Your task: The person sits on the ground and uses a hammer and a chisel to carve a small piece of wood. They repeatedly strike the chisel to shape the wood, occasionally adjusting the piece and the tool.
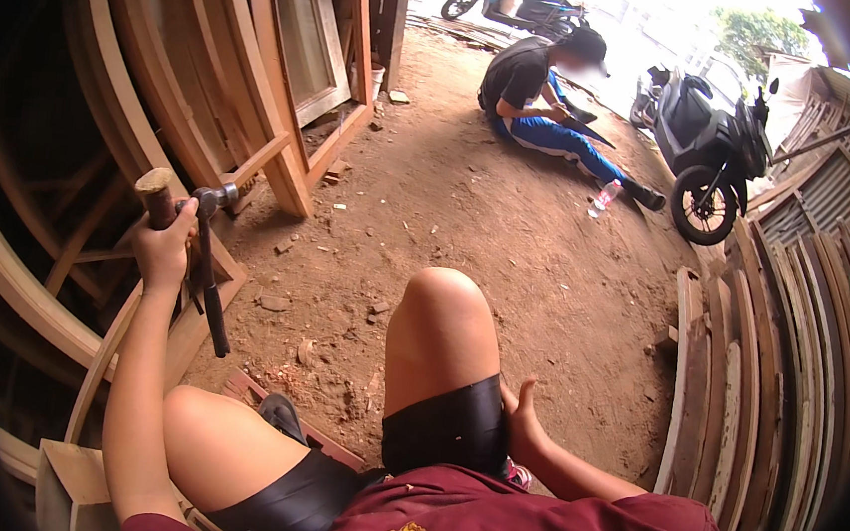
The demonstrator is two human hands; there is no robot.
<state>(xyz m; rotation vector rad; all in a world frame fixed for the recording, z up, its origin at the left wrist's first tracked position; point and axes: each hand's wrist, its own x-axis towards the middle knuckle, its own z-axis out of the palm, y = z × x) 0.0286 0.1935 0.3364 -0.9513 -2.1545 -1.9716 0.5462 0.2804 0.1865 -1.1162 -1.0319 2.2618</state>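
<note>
My left hand [165, 247] is raised at the left, its fingers closed round tools. One is a hammer [210, 279], hanging with its metal head up by my fingers and its dark handle pointing down. Beside it, a thick wooden handle [155, 194] with a worn round end sticks up out of the same grip; its lower part is hidden. A thin dark piece shows below the hand, too small to name. My right hand [525, 419] lies against the outer side of my raised right thigh, thumb apart, fingers partly hidden, with no tool visible in it.
Wooden frames [291, 65] lean at the left. Long boards [736, 370] are stacked at the right. A person [529, 89] sits on the dirt floor ahead, holding a dark flat object, near a plastic bottle [606, 196]. A motorbike [707, 138] stands at the back right, another [520, 5] farther off.
</note>
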